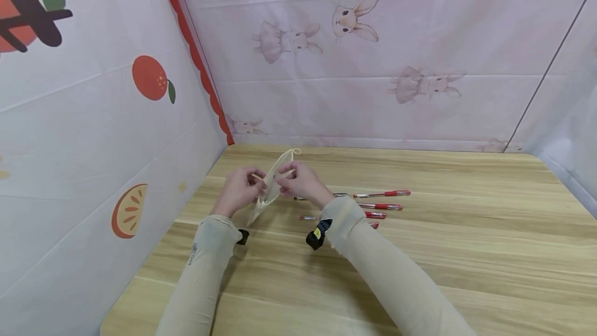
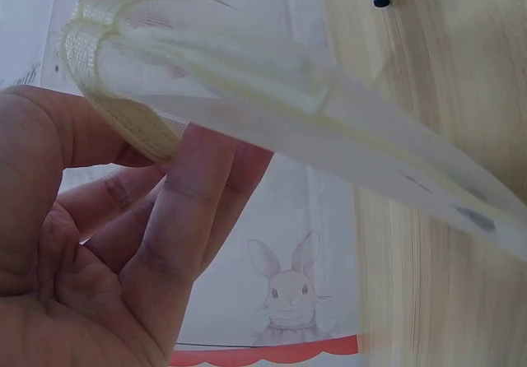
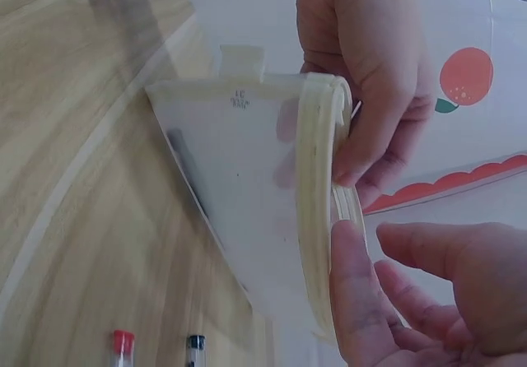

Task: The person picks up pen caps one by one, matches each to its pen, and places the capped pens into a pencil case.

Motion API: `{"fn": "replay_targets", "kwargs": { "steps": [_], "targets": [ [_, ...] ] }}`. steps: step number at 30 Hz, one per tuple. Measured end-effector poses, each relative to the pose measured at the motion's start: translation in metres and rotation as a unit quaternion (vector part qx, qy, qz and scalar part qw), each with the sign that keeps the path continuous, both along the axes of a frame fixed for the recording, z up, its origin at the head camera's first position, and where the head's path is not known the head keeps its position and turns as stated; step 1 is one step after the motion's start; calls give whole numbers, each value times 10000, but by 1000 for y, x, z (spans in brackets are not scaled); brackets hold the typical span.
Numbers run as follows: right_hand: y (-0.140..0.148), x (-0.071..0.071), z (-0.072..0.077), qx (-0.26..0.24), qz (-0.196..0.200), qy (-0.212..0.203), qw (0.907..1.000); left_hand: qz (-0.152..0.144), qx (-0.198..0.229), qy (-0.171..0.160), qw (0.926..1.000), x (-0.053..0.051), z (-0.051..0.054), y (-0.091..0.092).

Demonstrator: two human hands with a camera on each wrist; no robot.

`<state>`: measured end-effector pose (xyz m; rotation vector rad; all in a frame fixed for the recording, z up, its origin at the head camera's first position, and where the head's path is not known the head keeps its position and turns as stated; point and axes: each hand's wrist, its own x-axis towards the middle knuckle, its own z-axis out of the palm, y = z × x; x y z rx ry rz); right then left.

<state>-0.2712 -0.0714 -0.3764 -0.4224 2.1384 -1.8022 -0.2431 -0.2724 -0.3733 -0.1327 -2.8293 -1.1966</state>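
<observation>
Left hand (image 1: 239, 189) pinches pouch (image 3: 239, 153) rim; right hand (image 1: 304, 183), fingers parted, touches it. Dark item (image 3: 188, 165) seemingly inside; red pens (image 1: 389, 207) outside, right.

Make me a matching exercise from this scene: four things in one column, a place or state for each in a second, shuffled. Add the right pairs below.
Column one
1. Pouch
2. Left hand
3. Red pens
4. Whole orange with a leaf

Column two
A. Lying on the wooden table
B. Translucent, with a pale yellowish rim
C. Printed on the wall covering
D. Pinching a rim between thumb and fingers

Right pairs
1-B, 2-D, 3-A, 4-C
</observation>
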Motion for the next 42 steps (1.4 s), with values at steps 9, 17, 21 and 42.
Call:
{"fn": "replay_targets", "kwargs": {
  "steps": [9, 17, 21, 42],
  "targets": [
    [21, -5, -1, 539, 300, 289, 9977, 29, -40, -76, 10000, 1, 1, -2],
    [44, -15, -5, 746, 508, 545, 9944, 20, 3, -53, 10000, 3, 0, -4],
    [57, -21, -9, 926, 617, 763, 9909, -36, -11, 18, 10000, 3, -2, -6],
    [93, -32, -24, 2562, 1111, 2019, 9388, 19, 25, 165, 9999, 2, -7, -11]
  ]
}}
